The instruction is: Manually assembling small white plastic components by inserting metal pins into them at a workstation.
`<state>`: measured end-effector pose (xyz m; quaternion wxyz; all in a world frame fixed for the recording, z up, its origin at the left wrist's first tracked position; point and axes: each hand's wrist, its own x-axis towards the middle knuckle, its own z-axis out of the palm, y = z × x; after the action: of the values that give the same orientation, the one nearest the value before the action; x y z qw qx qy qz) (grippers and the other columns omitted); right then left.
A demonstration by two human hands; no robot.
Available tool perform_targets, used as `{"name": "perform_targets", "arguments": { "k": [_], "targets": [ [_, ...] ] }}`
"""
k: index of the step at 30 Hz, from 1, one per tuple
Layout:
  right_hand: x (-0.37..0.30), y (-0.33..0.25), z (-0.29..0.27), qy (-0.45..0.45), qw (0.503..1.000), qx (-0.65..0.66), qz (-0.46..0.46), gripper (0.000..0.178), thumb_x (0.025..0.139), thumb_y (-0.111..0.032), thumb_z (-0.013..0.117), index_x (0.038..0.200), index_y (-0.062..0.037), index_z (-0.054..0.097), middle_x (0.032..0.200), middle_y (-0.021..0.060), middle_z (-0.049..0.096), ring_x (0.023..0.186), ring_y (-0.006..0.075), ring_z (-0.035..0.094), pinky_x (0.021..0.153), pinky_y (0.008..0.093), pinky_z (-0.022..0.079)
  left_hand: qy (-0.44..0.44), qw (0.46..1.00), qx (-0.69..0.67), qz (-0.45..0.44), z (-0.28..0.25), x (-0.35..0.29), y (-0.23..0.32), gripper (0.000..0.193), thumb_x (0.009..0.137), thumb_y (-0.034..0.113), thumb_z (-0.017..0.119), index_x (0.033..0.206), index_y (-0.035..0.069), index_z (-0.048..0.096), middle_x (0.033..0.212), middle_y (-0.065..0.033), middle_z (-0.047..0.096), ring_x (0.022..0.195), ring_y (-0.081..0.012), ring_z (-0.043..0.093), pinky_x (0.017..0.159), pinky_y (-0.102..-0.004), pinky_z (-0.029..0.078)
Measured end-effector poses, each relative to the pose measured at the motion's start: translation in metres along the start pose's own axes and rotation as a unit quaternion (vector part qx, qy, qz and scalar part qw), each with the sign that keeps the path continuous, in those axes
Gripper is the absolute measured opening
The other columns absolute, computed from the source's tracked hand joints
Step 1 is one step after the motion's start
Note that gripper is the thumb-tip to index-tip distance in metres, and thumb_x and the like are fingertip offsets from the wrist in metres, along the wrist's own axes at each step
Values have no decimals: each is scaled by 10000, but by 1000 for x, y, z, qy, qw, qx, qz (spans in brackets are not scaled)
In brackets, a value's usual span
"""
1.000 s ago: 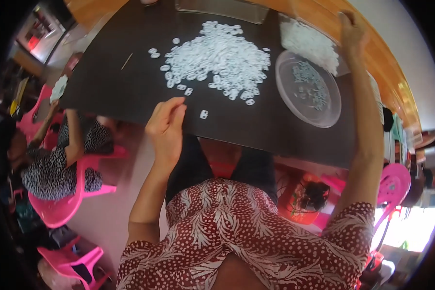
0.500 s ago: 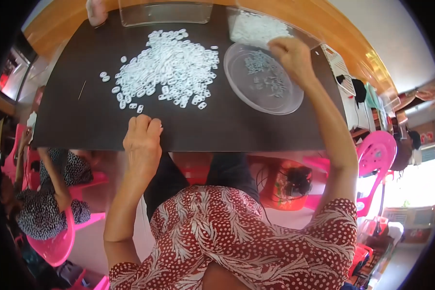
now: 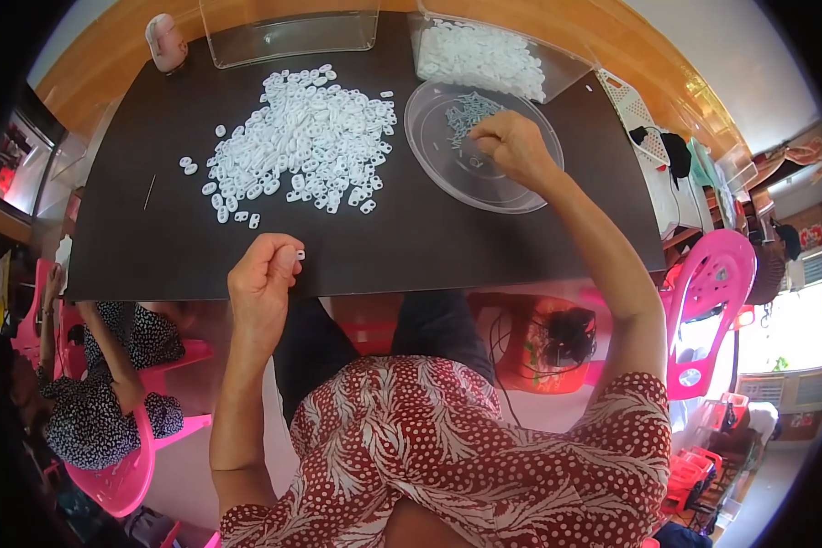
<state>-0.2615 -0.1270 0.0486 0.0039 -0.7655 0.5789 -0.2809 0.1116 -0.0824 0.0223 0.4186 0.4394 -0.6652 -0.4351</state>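
Observation:
Near the table's front edge, my left hand (image 3: 265, 274) pinches a small white plastic piece (image 3: 300, 255) between thumb and forefinger; its end pokes out. Ahead lies a large heap of white oval pieces (image 3: 310, 137) with holes in them. My right hand (image 3: 516, 151) hovers above a round transparent tray (image 3: 434, 173), its thumb and fingers closed together. Whatever may be between those fingertips is too small to make out. Thin grey screw-like parts (image 3: 470, 110) lie scattered in the tray, partly hidden by that hand.
Behind the tray stands a transparent box of white parts (image 3: 484, 59); another transparent box (image 3: 288, 36) sits behind the heap. A pink object (image 3: 166, 44) is at the far left corner, a thin needle-like rod (image 3: 150, 192) nearer. Another person (image 3: 110, 402) sits at left; a pink chair (image 3: 711, 310) stands right.
My right hand has moved from the box of white parts to over the round tray. My left hand has turned, so the white piece in its fingertips now shows. The view has shifted slightly.

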Motion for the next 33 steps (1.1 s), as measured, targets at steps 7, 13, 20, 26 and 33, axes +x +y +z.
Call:
{"name": "perform_targets", "arguments": {
  "k": [7, 13, 20, 26, 33],
  "targets": [
    [0, -10, 9, -15, 1000, 14, -12, 65, 714, -107, 625, 740, -81, 679, 747, 111, 634, 786, 320, 579, 695, 414, 462, 1, 981, -184, -68, 5, 1, 11, 150, 942, 169, 530, 933, 39, 605, 707, -2, 579, 569, -29, 488, 492, -159, 378],
    [11, -13, 19, -24, 997, -29, -70, 31, 708, -111, 641, 725, -110, 666, 705, 101, 599, 767, 311, 558, 689, 418, 452, 14, 970, -233, -68, 6, -3, 15, 123, 918, 132, 565, 972, 25, 592, 737, -13, 591, 590, -40, 505, 506, -163, 391],
    [10, -16, 33, -36, 990, -82, -111, 86, 663, -66, 672, 739, -89, 641, 757, 72, 590, 799, 283, 548, 699, 385, 447, -4, 965, -253, -66, 7, -7, 11, 139, 898, 107, 588, 998, 11, 583, 776, -34, 617, 628, -57, 542, 541, -169, 420],
    [14, -2, 15, 6, 986, -81, -146, 104, 668, -39, 665, 763, -77, 645, 776, 76, 596, 794, 280, 559, 712, 375, 454, 10, 953, -295, -68, 8, -8, 14, 148, 881, 86, 603, 995, -7, 586, 791, -72, 641, 636, -87, 580, 544, -195, 448],
    [4, 4, 7, -14, 997, -22, -70, 138, 642, -11, 685, 758, -84, 667, 730, 80, 617, 754, 261, 569, 696, 339, 456, -3, 945, -321, -60, 11, -12, 10, 122, 867, 64, 615, 958, -18, 618, 766, -81, 654, 639, -97, 603, 546, -202, 471]
  ]
}}
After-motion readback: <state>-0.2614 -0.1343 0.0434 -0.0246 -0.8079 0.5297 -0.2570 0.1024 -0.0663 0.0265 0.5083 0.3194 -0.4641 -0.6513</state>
